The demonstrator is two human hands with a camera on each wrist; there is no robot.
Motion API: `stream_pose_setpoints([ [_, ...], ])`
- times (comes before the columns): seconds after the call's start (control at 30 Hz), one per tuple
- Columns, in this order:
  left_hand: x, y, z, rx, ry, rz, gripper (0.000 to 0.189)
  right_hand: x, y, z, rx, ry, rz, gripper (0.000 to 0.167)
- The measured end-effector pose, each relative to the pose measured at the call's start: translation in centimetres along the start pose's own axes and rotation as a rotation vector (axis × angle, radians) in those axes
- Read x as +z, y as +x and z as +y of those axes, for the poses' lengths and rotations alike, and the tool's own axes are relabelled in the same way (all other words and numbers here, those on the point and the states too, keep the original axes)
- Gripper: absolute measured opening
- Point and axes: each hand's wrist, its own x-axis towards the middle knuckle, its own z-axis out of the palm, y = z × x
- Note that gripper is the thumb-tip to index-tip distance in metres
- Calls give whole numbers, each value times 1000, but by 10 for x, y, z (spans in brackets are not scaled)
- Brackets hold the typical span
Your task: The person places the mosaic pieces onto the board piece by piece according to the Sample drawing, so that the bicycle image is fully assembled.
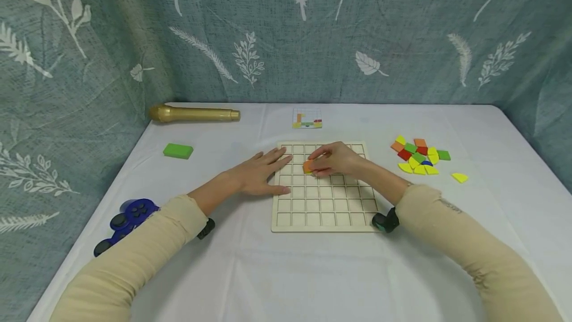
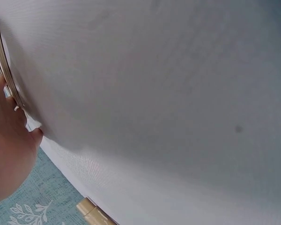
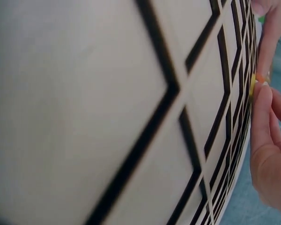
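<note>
A pale square grid board [image 1: 313, 218] lies on the white-covered table in the head view. My left hand [image 1: 259, 173] rests at its left edge, fingers spread and fairly straight over the border. Over the upper middle of the grid, my right hand [image 1: 337, 159] pinches an orange square tile [image 1: 307, 166] between thumb and fingers. A bit of yellow [image 3: 252, 86] shows beside the orange tile in the right wrist view. The fingers hide part of the tile. In the left wrist view, the left hand [image 2: 11, 145] touches the board's edge [image 2: 4, 56].
Right of the board lies a loose pile of coloured tiles [image 1: 418, 157], with one yellow piece [image 1: 460, 178] apart. A small pattern card [image 1: 307, 118] lies behind the board. Leftward are a gold microphone [image 1: 196, 114], a green block [image 1: 178, 151] and a blue game controller [image 1: 129, 220].
</note>
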Motion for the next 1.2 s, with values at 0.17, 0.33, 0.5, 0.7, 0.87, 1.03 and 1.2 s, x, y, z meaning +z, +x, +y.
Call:
stream_pose_setpoints([
  [0.17, 1, 1, 0, 0, 9, 2, 90, 6, 2, -2, -12, -12, 23, 28],
  [0.33, 0, 1, 1, 10, 17, 6, 90, 10, 1, -6, -34, -90, 46, 27],
  [0.5, -1, 1, 1, 5, 27, 13, 90, 10, 0, -9, -51, -163, 71, 25],
  [0.7, -3, 0, 2, 6, 21, 10, 90, 10, 1, -11, -50, -117, 17, 27],
  [0.87, -2, 0, 1, 1, 25, 10, 90, 10, 3, -11, -50, -77, -15, 30],
  [1.03, 0, 2, 1, -10, 40, 7, 90, 2, 3, -8, -65, -51, -98, 38],
  [1.2, 0, 1, 1, -8, 40, 10, 89, -21, -1, 1, -69, -2, -219, 44],
])
